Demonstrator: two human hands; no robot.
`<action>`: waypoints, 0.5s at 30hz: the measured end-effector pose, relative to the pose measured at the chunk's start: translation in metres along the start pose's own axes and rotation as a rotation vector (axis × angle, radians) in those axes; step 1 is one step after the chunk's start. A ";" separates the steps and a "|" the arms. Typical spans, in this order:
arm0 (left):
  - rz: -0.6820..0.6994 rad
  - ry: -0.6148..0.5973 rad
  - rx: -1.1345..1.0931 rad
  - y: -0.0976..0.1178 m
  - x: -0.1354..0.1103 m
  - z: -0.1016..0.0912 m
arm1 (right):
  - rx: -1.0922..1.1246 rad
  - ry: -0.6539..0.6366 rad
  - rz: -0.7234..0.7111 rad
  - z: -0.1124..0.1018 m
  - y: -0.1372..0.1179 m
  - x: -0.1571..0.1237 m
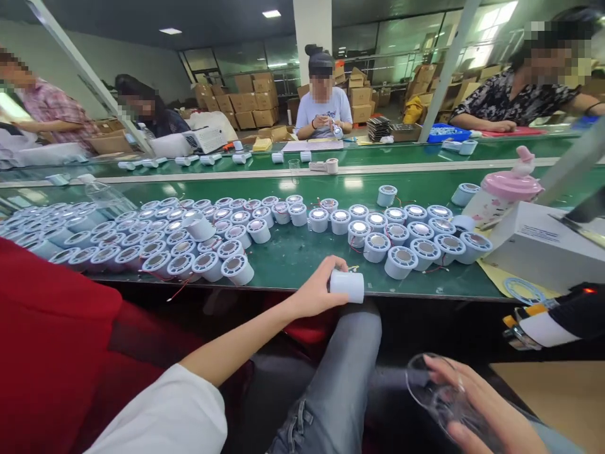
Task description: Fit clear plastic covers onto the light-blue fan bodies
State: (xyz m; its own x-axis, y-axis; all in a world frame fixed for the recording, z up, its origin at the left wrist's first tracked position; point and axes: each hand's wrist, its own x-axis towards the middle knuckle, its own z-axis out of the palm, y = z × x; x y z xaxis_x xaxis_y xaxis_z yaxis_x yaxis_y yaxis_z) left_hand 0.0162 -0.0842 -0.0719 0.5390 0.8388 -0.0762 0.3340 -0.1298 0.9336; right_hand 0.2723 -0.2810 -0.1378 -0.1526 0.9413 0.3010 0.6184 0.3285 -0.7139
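My left hand (316, 291) is closed around a pale blue cylindrical housing (350, 287), which lies on its side at the table's front edge. A bit of yellowish wire shows above it. At the lower right, my right hand (486, 407) has its fingers wrapped about a clear plastic cup-shaped piece (416, 386); that piece is partly blurred. Many similar housings (401, 260) with round slotted tops stand upright on the green table, some with thin red wires. Another large group of housings (189, 263) fills the left side.
A pink-lidded cup (508, 189) and a white box (548, 243) stand at the right. Below them are a pale blue ring (524, 290) and a black-and-white tool (548, 325). Co-workers sit across the conveyor (212, 181). A red-clothed person (51, 340) is close at my left.
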 end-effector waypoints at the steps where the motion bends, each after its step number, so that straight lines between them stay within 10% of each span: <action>1: -0.008 -0.048 -0.128 -0.001 0.000 0.014 | -0.052 0.032 0.017 0.004 -0.004 0.003; 9: -0.484 -0.441 -1.045 -0.017 -0.005 0.094 | -0.251 0.027 0.113 0.014 -0.030 0.009; 15: -0.663 -0.657 -0.964 -0.028 0.003 0.095 | -0.373 0.083 0.097 0.010 -0.036 0.008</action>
State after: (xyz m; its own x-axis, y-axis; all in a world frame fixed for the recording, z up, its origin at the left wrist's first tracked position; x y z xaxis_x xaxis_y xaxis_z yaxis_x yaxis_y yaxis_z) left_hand 0.0816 -0.1285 -0.1319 0.8487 0.1548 -0.5058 0.1472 0.8493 0.5069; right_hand 0.2411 -0.2848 -0.1167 -0.0264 0.9522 0.3045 0.8671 0.1734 -0.4669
